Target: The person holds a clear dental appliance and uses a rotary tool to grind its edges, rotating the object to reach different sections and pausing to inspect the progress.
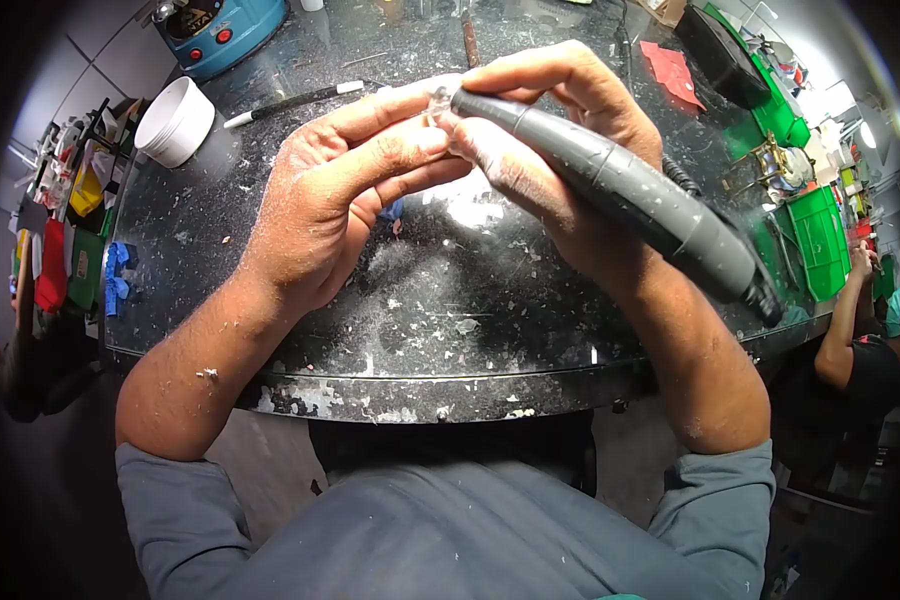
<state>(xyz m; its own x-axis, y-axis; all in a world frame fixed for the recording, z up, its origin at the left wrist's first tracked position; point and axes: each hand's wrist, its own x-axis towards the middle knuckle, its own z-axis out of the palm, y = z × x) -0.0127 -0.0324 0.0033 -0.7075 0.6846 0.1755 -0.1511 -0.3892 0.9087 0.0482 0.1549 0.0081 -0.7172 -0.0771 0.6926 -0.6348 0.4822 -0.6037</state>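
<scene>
My right hand (pixel 535 185) is wrapped round a grey rotary handpiece (pixel 620 172), its tip pointing left and its cord end slanting down to the right. My left hand (pixel 325 190) pinches a small clear piece (pixel 440 103) between its fingertips, right at the handpiece's tip. Fingers cover most of that piece, so its shape and the bit's contact with it cannot be made out. Both hands are above the black speckled worktop (pixel 420 330), dusted with white powder.
A white tub (pixel 174 122), a marker pen (pixel 295 104) and a blue device with red buttons (pixel 220 35) stand or lie at the back left. Blue crumpled material (pixel 117 278) is at the left edge. Green bins (pixel 818 240) and red paper (pixel 672 75) are right. Another person's arm (pixel 843 310) shows far right.
</scene>
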